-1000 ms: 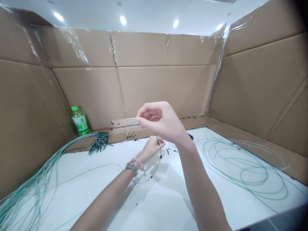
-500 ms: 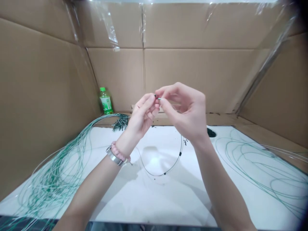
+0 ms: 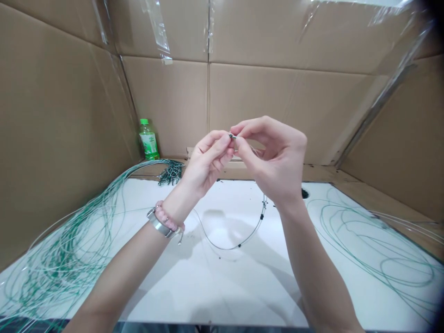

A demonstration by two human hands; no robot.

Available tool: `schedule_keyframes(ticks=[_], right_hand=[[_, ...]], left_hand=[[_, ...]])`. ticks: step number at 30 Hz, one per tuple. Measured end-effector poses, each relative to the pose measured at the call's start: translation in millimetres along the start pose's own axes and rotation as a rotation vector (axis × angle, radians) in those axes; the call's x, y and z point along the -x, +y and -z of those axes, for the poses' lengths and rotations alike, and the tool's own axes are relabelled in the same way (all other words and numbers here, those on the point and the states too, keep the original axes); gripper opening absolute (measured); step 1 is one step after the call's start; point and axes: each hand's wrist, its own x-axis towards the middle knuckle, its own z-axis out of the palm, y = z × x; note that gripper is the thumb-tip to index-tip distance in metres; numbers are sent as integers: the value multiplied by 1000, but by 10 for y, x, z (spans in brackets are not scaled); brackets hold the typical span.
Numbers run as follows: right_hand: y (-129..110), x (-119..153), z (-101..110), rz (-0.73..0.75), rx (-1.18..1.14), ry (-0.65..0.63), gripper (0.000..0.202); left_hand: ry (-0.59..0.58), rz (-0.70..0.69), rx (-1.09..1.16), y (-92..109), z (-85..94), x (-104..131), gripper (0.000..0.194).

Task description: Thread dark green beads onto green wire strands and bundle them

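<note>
Raised above the white table, my left hand [image 3: 208, 162] is closed, its thumb and finger pinching a small dark piece [image 3: 231, 136], too small to name. Close against it, my right hand [image 3: 279, 159] pinches the tip of a thin pale-green cord [image 3: 235, 137]. The fingertips of both hands nearly meet, so whether the cord tip is inside the dark piece cannot be made out. Below the hands, the cord hangs in a curved loop [image 3: 222, 249] over the table, with a few small black beads [image 3: 262, 217] on it. A watch and a pink bead bracelet circle my left wrist.
A big bundle of green and white cords [image 3: 69, 254] covers the table's left side, its dark ends gathered at the back. Loose green cords [image 3: 374, 245] coil at the right. A green bottle [image 3: 149, 139] stands in the back left corner. Cardboard walls [image 3: 166, 101] enclose the table [image 3: 194, 296].
Both hands have shifted slightly right in view, still pinched together. Less of the pale cord tip shows between the fingers. The view has tilted a little.
</note>
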Motion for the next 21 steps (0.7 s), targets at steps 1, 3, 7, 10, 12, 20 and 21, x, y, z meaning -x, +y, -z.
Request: schedule_keyframes(ticks=[1, 3, 7, 10, 12, 20, 21], right_hand=[[2, 1, 0, 6, -1, 7, 15], [1, 2, 1, 11, 2, 16, 15], [-9, 2, 6, 15, 23, 8, 15], [-13, 3, 5, 14, 40, 9, 14], [-12, 5, 2, 12, 35, 16, 14], [-33, 2, -9, 23, 11, 40, 16], [-38, 1, -9, 18, 12, 39, 16]], left_hand=[[5, -2, 0, 0, -11, 5, 9], [16, -1, 6, 1, -35, 15, 10], [12, -6, 39, -1, -66, 25, 9], [-4, -36, 62, -7, -69, 25, 7], [-8, -39, 68, -9, -70, 27, 6], [31, -28, 19, 0, -85, 35, 7], [37, -33, 7, 0, -87, 33, 7]])
